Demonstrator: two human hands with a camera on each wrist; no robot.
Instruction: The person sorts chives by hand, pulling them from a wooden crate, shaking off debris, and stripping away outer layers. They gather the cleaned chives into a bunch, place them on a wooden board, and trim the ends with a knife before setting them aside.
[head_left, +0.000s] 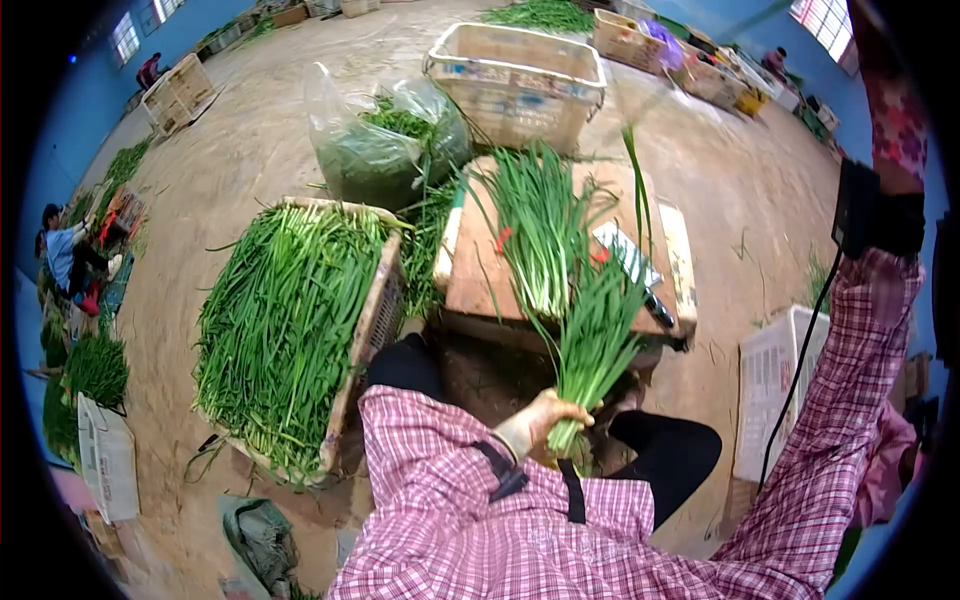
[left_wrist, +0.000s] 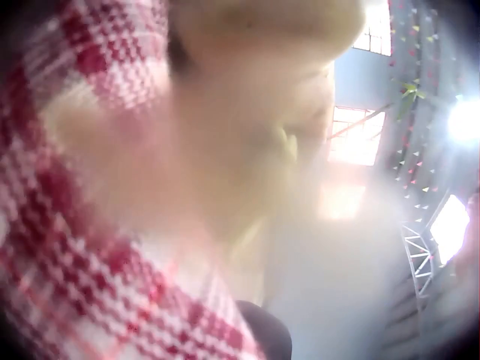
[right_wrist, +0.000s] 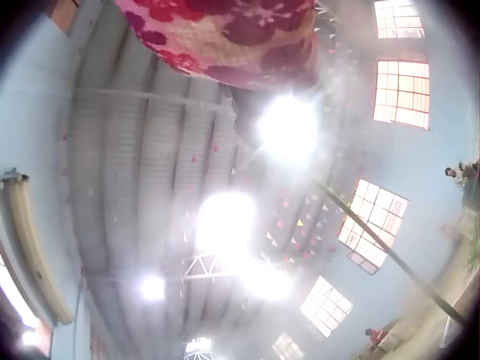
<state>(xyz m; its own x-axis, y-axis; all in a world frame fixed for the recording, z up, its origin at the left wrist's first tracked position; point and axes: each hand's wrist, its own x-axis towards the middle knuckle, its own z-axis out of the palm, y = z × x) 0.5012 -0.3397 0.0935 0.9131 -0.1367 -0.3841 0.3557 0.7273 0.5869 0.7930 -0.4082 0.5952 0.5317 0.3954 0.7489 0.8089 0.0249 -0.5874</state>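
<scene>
My left hand (head_left: 545,420) is low in front of my lap in the head view. It grips a bunch of garlic chives (head_left: 600,350) round the pale stem ends, leaves fanning up over the board's near edge. More chives (head_left: 535,220) lie on the wooden board (head_left: 475,290). Beside them rests a knife (head_left: 632,262) with a broad blade and black handle. My right arm (head_left: 860,370) is raised along the right edge, floral-print cloth (head_left: 897,125) past its wrist strap; the fingers are hidden. A thin stalk (right_wrist: 390,255) slants across the right wrist view. The left wrist view is blurred.
A crate (head_left: 345,400) heaped with chives stands left of the board. Behind are a clear plastic bag (head_left: 345,150) of greens and a large pale crate (head_left: 515,105). A white crate (head_left: 770,390) sits at right. Another person (head_left: 65,250) sits far left.
</scene>
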